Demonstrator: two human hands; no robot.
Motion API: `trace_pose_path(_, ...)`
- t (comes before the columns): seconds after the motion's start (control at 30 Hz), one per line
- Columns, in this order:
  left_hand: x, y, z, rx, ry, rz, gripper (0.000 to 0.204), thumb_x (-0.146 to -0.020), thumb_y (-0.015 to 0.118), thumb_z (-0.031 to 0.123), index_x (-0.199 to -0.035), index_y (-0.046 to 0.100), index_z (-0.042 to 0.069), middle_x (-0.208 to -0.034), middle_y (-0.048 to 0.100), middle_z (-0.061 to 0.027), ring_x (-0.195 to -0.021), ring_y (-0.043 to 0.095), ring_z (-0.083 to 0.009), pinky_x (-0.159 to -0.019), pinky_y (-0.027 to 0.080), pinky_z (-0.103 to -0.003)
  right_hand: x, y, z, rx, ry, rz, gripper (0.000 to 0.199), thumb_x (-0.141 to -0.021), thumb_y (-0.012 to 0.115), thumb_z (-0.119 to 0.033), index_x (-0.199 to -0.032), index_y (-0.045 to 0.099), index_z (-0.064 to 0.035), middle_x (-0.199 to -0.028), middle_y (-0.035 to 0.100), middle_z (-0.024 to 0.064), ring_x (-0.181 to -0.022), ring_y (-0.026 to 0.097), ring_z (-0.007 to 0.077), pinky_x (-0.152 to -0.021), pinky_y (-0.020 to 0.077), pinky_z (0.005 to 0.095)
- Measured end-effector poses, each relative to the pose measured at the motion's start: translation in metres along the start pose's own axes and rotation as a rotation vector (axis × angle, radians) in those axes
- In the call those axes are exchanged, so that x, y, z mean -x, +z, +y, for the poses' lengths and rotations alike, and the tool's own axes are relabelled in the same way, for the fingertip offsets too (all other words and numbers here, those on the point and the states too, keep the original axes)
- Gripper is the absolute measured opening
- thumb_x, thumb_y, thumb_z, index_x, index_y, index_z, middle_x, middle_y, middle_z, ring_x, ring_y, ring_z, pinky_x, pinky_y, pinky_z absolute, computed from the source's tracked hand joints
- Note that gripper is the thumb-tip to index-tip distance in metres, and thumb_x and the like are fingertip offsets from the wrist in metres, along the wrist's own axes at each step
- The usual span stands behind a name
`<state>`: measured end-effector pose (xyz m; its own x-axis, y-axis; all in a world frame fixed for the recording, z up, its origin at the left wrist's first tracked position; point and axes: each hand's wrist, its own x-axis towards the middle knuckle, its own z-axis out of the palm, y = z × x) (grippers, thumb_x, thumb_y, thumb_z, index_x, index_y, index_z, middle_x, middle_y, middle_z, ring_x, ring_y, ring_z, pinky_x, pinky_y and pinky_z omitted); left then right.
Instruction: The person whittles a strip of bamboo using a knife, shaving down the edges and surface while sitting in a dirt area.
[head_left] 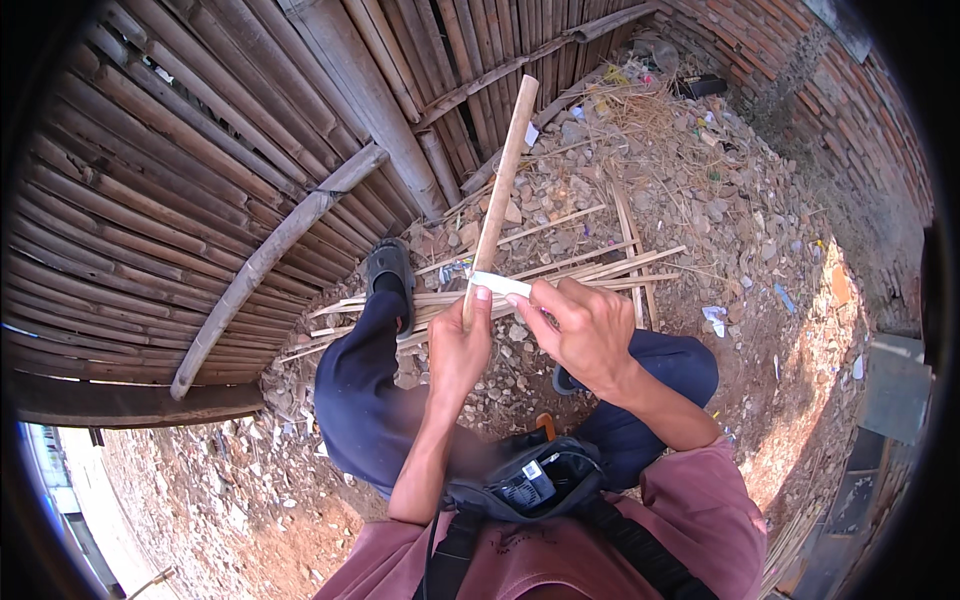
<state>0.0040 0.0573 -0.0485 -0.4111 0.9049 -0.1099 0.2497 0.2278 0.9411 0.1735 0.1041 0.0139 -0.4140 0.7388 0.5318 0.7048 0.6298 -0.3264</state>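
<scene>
Left hand (457,345) grips one bamboo slat (503,185); right hand (588,332) holds one blade (500,285).

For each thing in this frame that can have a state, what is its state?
Left hand: closed around the bamboo stick's lower end.
Right hand: gripping a flat pale blade.
Bamboo stick: held tilted, top end free.
Blade: laid across the stick.
Bamboo strips: lying loose on the ground.
Pouch: open at the chest.

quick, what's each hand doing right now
Left hand: closed around the lower end of the bamboo stick, held upright.
Right hand: closed on a pale flat blade set across the stick.
</scene>
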Motion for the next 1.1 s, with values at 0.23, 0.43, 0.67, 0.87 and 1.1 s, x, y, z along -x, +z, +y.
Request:
trace_pose_path(0.23,-0.001,-0.001,0.005,-0.071,0.005,0.012,0.053,-0.109,0.061,0.041,-0.082,0.068,-0.004,-0.055,0.052,-0.0082,-0.055,0.047,-0.0121,-0.053,0.041,-0.039,-0.001,0.005,0.003,0.019,-0.001,-0.004,0.026,-0.091,0.081,-0.032,-0.078,0.068,-0.0141,-0.061,0.059,0.0030,-0.048,0.060,0.0266,-0.045,0.0413,0.0411)
trace_pose_path(0.43,0.008,-0.003,0.014,-0.185,0.094,0.031,0.042,-0.113,0.053,0.033,-0.098,0.064,-0.005,-0.059,0.055,-0.0229,-0.051,0.057,-0.0358,-0.054,0.042,-0.049,-0.006,0.009,0.011,-0.019,0.003,-0.003,0.024,-0.093,0.079,-0.033,-0.080,0.069,-0.0150,-0.060,0.061,0.0034,-0.048,0.063,0.0273,-0.044,0.0442,0.0404)
trace_pose_path(0.67,0.017,-0.004,0.016,-0.306,0.141,0.001,0.034,-0.113,0.050,0.026,-0.097,0.056,-0.004,-0.064,0.060,-0.0292,-0.064,0.063,-0.0533,-0.057,0.043,-0.058,-0.021,0.012,0.030,-0.062,0.100,0.100,0.024,-0.092,0.081,-0.034,-0.081,0.071,-0.0140,-0.065,0.067,0.0056,-0.052,0.064,0.0299,-0.049,0.0431,0.0419)
trace_pose_path(0.87,0.027,-0.002,0.019,-0.339,0.144,-0.077,0.034,-0.113,0.050,0.026,-0.100,0.055,-0.004,-0.067,0.061,-0.0310,-0.066,0.064,-0.0546,-0.059,0.044,-0.060,-0.048,0.001,0.080,-0.015,0.341,0.167,0.031,-0.090,0.082,-0.042,-0.084,0.072,-0.0139,-0.063,0.067,0.0091,-0.058,0.064,0.0371,-0.053,0.0434,0.0451)
trace_pose_path(1.1,0.027,-0.010,0.018,-0.162,0.135,-0.126,0.041,-0.115,0.042,0.032,-0.111,0.063,-0.003,-0.067,0.057,-0.0157,-0.056,0.055,-0.0294,-0.056,0.041,-0.043,-0.046,0.003,0.123,-0.405,0.471,0.331,0.037,-0.097,0.081,-0.026,-0.079,0.056,-0.0051,-0.057,0.056,-0.0030,-0.058,0.041,0.0032,-0.056,0.0331,0.0280)
